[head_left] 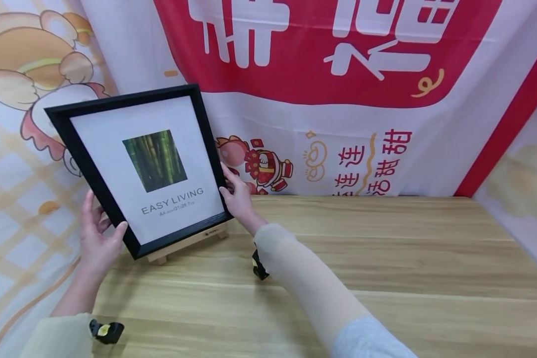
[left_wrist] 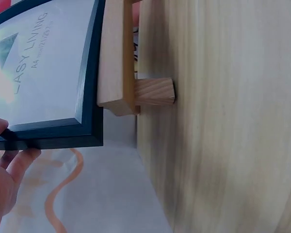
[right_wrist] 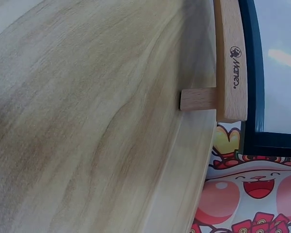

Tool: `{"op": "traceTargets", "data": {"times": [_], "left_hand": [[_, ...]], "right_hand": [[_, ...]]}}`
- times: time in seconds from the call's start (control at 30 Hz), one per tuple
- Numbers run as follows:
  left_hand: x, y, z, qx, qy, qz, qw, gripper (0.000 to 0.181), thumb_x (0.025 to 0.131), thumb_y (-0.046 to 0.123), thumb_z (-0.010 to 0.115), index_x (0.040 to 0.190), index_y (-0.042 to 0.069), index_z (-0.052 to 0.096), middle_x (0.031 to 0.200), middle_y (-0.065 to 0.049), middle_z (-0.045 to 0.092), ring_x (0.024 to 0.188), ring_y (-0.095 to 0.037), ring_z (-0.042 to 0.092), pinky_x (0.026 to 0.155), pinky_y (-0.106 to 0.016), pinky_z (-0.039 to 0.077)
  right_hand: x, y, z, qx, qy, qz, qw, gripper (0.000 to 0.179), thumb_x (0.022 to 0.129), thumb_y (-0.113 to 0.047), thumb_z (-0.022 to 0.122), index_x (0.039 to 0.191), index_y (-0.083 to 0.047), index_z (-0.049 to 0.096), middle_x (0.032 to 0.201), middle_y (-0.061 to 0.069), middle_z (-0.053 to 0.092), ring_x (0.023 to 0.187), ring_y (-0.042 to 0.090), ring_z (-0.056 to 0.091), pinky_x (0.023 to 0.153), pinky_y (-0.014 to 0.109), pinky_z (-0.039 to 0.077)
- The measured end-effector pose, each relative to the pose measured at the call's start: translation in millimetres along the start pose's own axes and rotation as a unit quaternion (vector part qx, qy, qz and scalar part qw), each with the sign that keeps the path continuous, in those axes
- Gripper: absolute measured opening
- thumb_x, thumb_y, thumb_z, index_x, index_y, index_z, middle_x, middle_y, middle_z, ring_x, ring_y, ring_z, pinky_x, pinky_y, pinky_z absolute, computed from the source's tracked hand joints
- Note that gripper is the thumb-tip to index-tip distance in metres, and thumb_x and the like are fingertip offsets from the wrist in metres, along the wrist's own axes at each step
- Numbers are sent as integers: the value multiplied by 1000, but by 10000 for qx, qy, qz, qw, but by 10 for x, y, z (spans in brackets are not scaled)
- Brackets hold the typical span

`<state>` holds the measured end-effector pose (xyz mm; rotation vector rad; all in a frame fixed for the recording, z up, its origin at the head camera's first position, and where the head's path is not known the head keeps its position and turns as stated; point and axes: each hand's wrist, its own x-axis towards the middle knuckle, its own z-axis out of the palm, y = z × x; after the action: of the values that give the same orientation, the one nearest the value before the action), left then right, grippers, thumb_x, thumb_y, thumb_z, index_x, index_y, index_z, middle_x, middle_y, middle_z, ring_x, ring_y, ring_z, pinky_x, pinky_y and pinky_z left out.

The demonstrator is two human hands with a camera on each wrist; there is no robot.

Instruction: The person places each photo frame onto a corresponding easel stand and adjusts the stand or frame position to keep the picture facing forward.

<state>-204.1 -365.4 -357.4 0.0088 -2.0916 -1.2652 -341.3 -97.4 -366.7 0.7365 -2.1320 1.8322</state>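
A black picture frame leans back on a small wooden tabletop easel, its lower edge along the ledge. Inside the frame is a white sheet with a green bamboo picture and the words EASY LIVING. My left hand grips the frame's lower left side, thumb at the front and fingers at the outer edge. On the opposite side my right hand holds the right edge near the bottom corner, thumb on the border. The left wrist view shows the easel's ledge and one foot on the table; most of the easel is hidden behind the frame.
The wooden table stretches to the right. Behind it hangs a printed cloth with red and white characters, and a checked cartoon cloth hangs at the left. Black devices are strapped on both wrists.
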Motion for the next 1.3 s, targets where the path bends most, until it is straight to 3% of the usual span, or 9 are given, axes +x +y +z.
{"op": "traceTargets", "data": {"times": [0.2,0.4,0.53,0.67,0.87,1.03,1.13,1.2,1.3], "left_hand": [[66,-38,44,97,-307,-397,9987,95,89,-15,55,156,34,9,145,-21,39,109,-16,52,85,-11,47],[100,-80,100,-94,-314,-378,9987,95,88,-17,54,157,31,9,147,-24,37,123,-23,47,92,-14,44],[110,-91,111,-113,-301,-312,9990,95,87,-17,53,157,29,8,145,-25,39,121,-22,48,91,-13,45],[92,-99,103,-86,-270,-494,9984,89,90,-14,53,157,28,10,144,-25,39,112,-16,52,88,-11,45],[-16,-152,67,65,-261,-630,9977,77,94,-5,54,156,23,16,139,-19,41,111,-13,48,90,-10,42],[-181,-258,33,271,-354,-571,9974,79,93,-3,58,156,19,15,141,-21,39,116,-12,45,95,-10,39],[-295,-316,27,248,-442,-778,9957,83,92,-4,61,156,16,14,139,-22,39,110,-7,45,94,-11,40],[-369,-335,19,218,-570,-1031,9928,85,91,-3,62,156,15,10,141,-24,38,112,-13,47,91,-10,41],[-447,-343,35,127,-839,-1392,9866,91,92,1,64,157,15,2,144,-31,33,122,-34,45,86,-7,42]], "right_hand": [[15,37,-36,-138,-28,102,9998,65,94,7,56,151,-19,38,149,1,42,121,16,51,99,19,43],[26,61,-71,-274,-78,131,9995,64,94,7,56,150,-18,38,148,5,43,121,18,51,99,22,44],[14,62,-77,-413,-253,321,9983,65,95,5,56,152,-19,36,149,6,41,126,19,48,102,24,43],[-31,90,-77,-461,-524,635,9955,68,96,4,55,153,-23,31,152,5,38,131,20,44,103,28,42],[-126,183,-122,-365,-789,660,9940,69,96,1,57,154,-22,28,155,1,33,133,19,41,104,28,41],[-243,256,-182,-129,-1099,746,9910,79,92,-1,64,156,-22,23,153,9,33,131,31,43,104,39,43],[-320,291,-187,-101,-1288,883,9877,86,89,2,67,156,-23,19,152,14,33,128,35,46,100,41,46],[-366,307,-171,-200,-1392,922,9858,89,87,4,68,156,-22,19,153,14,31,128,34,46,98,37,48],[-428,310,-158,-418,-1505,1035,9823,92,86,6,69,157,-25,18,154,12,31,126,27,48,91,29,51]]}}
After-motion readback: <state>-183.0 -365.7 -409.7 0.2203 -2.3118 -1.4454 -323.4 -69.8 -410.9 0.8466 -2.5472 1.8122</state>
